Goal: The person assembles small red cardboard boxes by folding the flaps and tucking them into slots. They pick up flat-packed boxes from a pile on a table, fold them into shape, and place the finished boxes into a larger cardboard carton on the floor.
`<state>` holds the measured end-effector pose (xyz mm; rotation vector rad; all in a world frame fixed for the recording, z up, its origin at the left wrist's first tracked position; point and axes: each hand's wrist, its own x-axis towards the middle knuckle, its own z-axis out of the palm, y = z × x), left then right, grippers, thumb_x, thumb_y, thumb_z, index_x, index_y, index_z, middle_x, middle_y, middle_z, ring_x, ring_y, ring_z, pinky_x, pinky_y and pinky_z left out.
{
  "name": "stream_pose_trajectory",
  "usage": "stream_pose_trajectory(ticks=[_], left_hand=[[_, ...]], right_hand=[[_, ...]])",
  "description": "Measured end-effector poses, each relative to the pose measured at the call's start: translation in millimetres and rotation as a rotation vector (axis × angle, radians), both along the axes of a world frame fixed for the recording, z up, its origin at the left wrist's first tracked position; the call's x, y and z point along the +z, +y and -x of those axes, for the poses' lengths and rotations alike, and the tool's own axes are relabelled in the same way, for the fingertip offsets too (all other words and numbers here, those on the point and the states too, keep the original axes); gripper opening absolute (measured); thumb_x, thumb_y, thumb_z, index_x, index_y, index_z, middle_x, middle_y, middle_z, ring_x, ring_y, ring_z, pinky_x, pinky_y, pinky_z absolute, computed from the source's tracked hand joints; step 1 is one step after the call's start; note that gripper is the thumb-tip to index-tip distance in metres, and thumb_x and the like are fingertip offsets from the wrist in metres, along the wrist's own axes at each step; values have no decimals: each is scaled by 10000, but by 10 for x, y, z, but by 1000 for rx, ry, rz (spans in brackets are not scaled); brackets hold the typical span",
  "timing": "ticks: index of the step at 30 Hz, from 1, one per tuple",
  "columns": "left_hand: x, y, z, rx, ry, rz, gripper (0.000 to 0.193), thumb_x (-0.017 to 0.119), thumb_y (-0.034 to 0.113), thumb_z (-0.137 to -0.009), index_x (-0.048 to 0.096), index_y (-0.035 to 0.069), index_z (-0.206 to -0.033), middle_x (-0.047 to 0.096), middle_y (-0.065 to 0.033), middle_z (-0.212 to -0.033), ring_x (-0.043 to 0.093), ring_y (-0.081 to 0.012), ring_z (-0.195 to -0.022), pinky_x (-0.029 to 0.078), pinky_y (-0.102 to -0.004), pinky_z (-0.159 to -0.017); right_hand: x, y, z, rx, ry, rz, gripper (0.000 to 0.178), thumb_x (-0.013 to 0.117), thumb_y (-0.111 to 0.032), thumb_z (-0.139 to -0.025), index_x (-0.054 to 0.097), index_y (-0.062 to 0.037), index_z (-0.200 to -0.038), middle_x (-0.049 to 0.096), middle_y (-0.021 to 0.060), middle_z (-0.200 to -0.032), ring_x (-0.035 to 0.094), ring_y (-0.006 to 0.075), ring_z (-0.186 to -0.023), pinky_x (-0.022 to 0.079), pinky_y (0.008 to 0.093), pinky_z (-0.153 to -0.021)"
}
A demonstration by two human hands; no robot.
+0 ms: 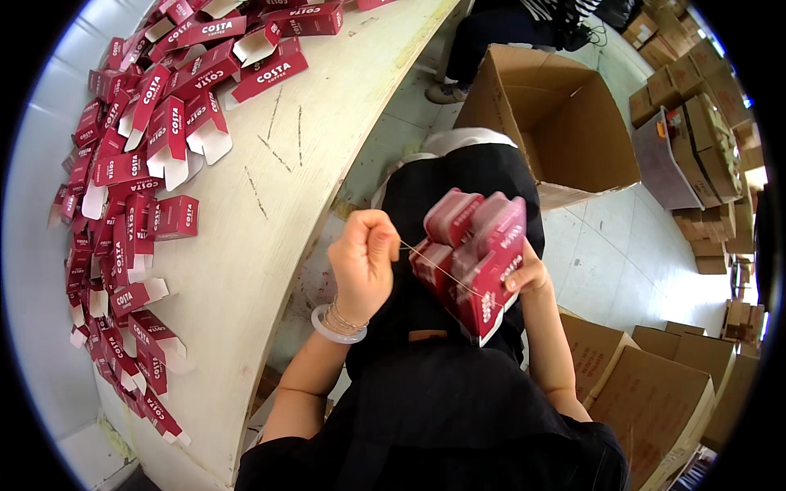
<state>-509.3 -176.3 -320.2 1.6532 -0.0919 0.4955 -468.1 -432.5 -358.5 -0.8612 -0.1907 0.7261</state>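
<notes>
Red cartons [475,254], one bundle, I'm gripping in my right hand [528,278] while my left hand [364,262] is pinching the tying string [434,263]; many flat boxes [131,204] are waiting.

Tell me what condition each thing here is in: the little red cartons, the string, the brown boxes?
Bundle of red cartons: stacked, held by the right hand.
Thin band: stretched taut, pinched by the left hand.
Loose red cartons: scattered on the table, many end flaps open.
Large cardboard box: open, flaps up.
Cardboard boxes: closed.
</notes>
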Motion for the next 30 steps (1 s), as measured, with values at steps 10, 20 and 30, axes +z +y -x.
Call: stream_pose_trajectory(ticks=[10,20,30], left_hand=[[77,242,1,-55,-235,-34,288,533,235,-997,530,29,-795,457,-30,-641,432,-111,-526,327,-252,-473],[-327,91,71,-84,72,-117,149,648,119,-887,552,26,-823,540,-110,-730,543,-283,-632,436,-346,-567],[-1080,590,124,224,254,-741,118,640,-18,-851,665,-14,-966,679,-127,-875,666,-245,-760,546,-341,-773]], right_hand=[[-22,37,152,2,0,-102,994,792,-4,-398,453,56,-1330,580,186,-1259,581,316,-1137,418,406,-1034],[-185,482,-422,-700,161,-178,590,695,-104,-670,546,14,-1228,659,146,-1127,639,308,-1023,521,430,-938],[59,-253,-1023,-407,81,-613,515,593,-313,-947,437,1,-1325,539,109,-1110,542,211,-975,463,348,-889]])
